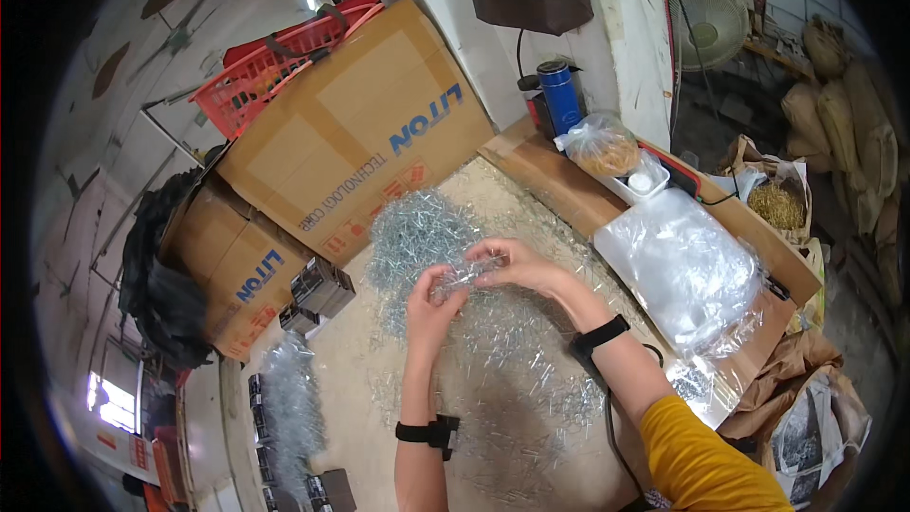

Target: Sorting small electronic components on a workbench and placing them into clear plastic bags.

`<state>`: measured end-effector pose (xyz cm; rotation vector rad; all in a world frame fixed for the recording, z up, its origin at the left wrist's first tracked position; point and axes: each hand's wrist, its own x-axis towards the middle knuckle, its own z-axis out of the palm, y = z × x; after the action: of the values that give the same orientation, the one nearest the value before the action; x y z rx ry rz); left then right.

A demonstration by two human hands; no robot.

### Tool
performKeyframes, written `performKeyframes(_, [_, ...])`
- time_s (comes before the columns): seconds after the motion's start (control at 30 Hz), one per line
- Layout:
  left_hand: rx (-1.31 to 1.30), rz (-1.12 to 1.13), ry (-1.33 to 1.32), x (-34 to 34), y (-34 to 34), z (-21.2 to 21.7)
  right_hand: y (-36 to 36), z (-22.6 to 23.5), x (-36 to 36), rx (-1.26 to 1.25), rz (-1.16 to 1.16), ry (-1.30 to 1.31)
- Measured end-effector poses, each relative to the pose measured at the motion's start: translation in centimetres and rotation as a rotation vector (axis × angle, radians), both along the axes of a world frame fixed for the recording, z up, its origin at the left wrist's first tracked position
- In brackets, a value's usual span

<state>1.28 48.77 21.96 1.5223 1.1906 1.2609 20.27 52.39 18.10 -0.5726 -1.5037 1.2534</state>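
Observation:
Both my hands are raised close together over a table [365,436] strewn with thin, silvery metal pieces that look like screws or nails. My left hand [431,305] has its thumb and fingers curled around one side of a small bunch of these metal pieces [466,274]. On the other side of the same bunch, my right hand [519,265] pinches with bent fingers. Just behind the hands rises a large heap of the metal pieces [417,228]. More of them are scattered [531,360] under my forearms. A dark band circles each wrist area.
Cardboard boxes [332,133] wall the far left, with a red basket [237,95] on top. Small dark boxes [322,286] and a plastic-wrapped pile of metal pieces [292,408] lie left. At right are clear plastic bags [678,265], a blue can [559,95] and a fan [706,14].

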Motion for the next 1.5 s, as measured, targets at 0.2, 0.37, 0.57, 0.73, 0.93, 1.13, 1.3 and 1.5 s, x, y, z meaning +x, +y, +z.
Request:
performKeyframes(0.2, [0.023, 0.206, 0.043, -1.2, 0.9, -0.5, 0.2, 0.6, 0.1, -0.208, -0.09, 0.147])
performKeyframes(0.37, [0.05, 0.241, 0.009, -0.9, 1.0, -1.7, 0.3, 0.2, -1.8, 0.023, -0.277, 0.007])
performKeyframes(0.57, [-0.037, 0.27, 0.031, -1.8, 1.5, -2.1, 0.1, 1.2, 0.4, -0.16, -0.194, 0.174])
performKeyframes(0.73, [0.425, 0.243, 0.385, -0.1, 1.1, -4.0, -0.4, 0.8, -0.9, -0.154, -0.064, 0.07])
performKeyframes(0.93, [0.02, 0.3, 0.049, -0.8, 1.3, -3.4, -0.2, 1.5, 0.6, -0.329, -0.136, 0.19])
performKeyframes(1.13, [-0.065, 0.414, -0.237, -0.1, 1.4, -3.6, 0.0, 1.4, 1.1, -0.35, -0.374, 0.181])
performKeyframes(1.3, [-0.018, 0.356, 0.089, -2.9, 2.0, -5.5, 1.6, -1.2, 2.6, -0.213, -0.58, 0.028])
performKeyframes(1.5, [-0.07, 0.111, -0.304, 2.2, -0.2, -3.0, 0.4, -1.6, -0.2, 0.191, -0.159, -0.297])
